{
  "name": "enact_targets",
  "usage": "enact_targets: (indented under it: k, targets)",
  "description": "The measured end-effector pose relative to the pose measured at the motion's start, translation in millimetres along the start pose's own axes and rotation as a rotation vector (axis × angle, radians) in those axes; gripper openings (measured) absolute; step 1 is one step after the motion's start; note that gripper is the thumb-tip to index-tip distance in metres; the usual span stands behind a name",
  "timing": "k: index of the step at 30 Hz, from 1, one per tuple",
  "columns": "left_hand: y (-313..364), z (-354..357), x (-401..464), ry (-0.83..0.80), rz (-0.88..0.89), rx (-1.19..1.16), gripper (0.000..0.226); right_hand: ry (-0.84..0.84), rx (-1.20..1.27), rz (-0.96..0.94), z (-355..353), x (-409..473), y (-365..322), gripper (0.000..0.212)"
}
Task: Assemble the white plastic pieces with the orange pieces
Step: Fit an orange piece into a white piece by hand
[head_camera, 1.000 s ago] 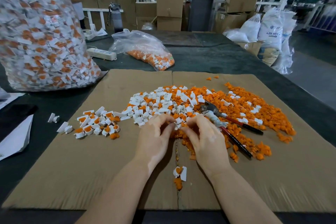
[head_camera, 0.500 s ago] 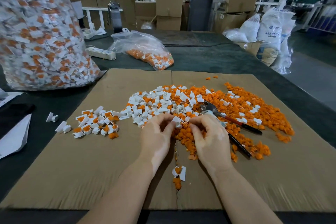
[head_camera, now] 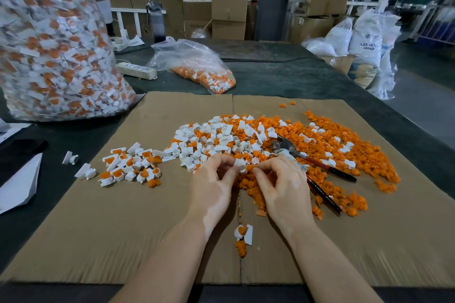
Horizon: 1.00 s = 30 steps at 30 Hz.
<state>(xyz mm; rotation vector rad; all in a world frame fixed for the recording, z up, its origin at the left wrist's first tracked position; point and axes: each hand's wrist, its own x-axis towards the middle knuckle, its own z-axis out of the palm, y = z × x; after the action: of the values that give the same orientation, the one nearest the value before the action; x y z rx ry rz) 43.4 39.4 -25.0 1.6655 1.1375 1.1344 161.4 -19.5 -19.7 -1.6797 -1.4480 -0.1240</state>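
Left hand (head_camera: 211, 187) pinches a white plastic piece (head_camera: 240, 163) between thumb and fingertips. Right hand (head_camera: 283, 187) has fingers curled, tips right at that piece; looks like it pinches something orange, can't tell for sure. Both hands sit over the near edge of the mixed pile (head_camera: 246, 138) of white and orange pieces on the cardboard sheet (head_camera: 123, 229).

Relative to the cardboard sheet:
- orange pieces (head_camera: 357, 155) spread over its right half
- pliers (head_camera: 307, 157) with dark red handles lying in the orange, just right of the right hand
- small group of assembled pieces (head_camera: 130, 165) on its left part
- one assembled piece (head_camera: 243, 232) plus an orange bit on the centre seam, nearer the person than the hands
- two loose white pieces (head_camera: 78, 165) on the table (head_camera: 295, 76) just off its left edge
- big clear bag of assembled pieces (head_camera: 54, 51) off its far left corner
- smaller clear bag (head_camera: 197, 64) and power strip (head_camera: 136, 70) beyond its far edge
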Motion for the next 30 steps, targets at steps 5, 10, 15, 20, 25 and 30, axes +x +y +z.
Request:
enact_targets:
  k: [5,10,15,20,25,30]
  targets:
    - [0.3,-0.3,-0.2,-0.013,-0.032,-0.02,0.005,-0.012,0.003,-0.015,-0.4,-0.1,-2.3,0.01]
    - [1.5,-1.9,-1.9,-0.027,-0.01,-0.008,0.014,-0.028,-0.071,-0.042,2.0,-0.4,-1.7,0.016]
    - [2.8,-1.0,-4.6,-0.059,-0.015,-0.024,0.018,0.002,-0.08,-0.06,3.4,-1.4,-1.3,0.024]
    - [6.1,0.4,-10.4,-0.061,0.088,0.124,0.027,-0.008,-0.053,-0.048,4.4,-3.0,-0.2,0.026]
    - [6.4,-1.8,-7.3,-0.066,-0.002,-0.038,0.012,-0.027,0.005,-0.042,4.0,-3.0,0.3,0.018]
    - [7.0,-6.5,-5.5,-0.072,-0.143,-0.307,0.012,-0.005,0.108,-0.048,0.9,-0.2,-0.8,0.006]
